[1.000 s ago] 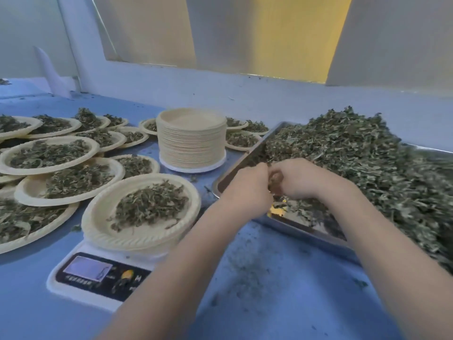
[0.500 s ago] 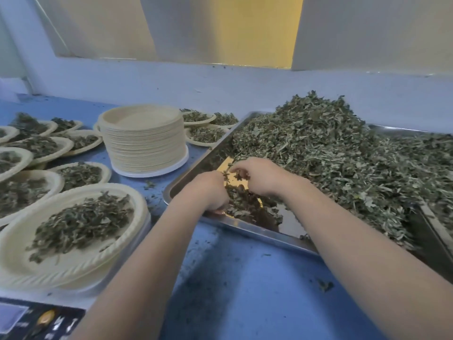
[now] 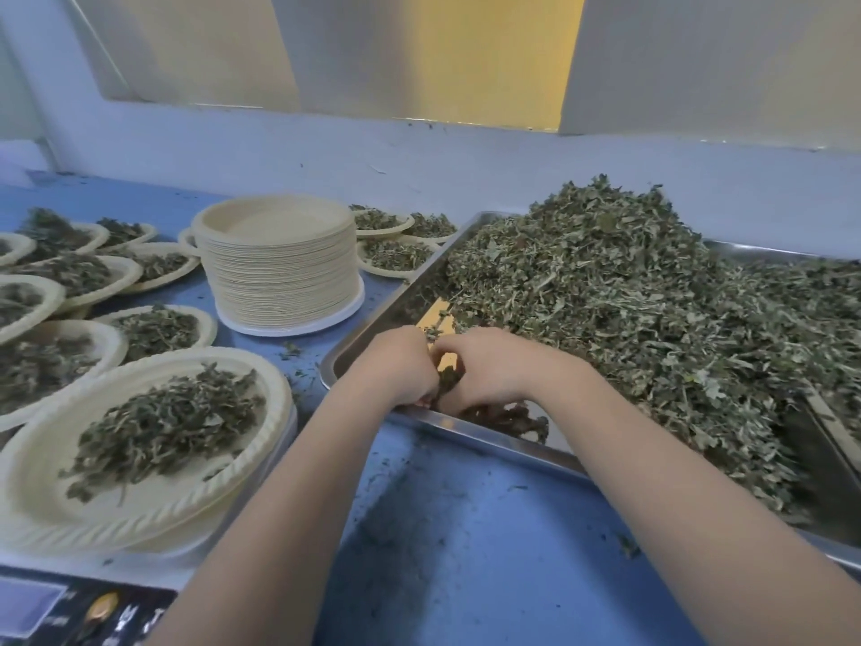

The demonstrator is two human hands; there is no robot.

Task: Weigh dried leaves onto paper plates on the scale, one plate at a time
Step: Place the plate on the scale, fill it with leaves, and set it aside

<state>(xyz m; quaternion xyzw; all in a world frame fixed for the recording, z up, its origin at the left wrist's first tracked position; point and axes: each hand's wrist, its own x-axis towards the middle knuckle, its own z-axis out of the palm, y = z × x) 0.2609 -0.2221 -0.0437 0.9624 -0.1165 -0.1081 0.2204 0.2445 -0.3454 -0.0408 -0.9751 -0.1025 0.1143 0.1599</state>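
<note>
Work surface: a blue tabletop (image 3: pixel 466 543), its bare area dusted with dark crumbs and small flecks. Behind it a pale, whitish-blue wall (image 3: pixel 326 151) rises to a ledge that runs the full width of the view; scattered specks lie along that ledge. Above the ledge stand large flat panels (image 3: pixel 699 58), off-white to grey, leaning at slightly different angles. Between two of them a yellow surface (image 3: pixel 489 53) shows. Lighting is soft and even, with no hard shadows on the wall.
</note>
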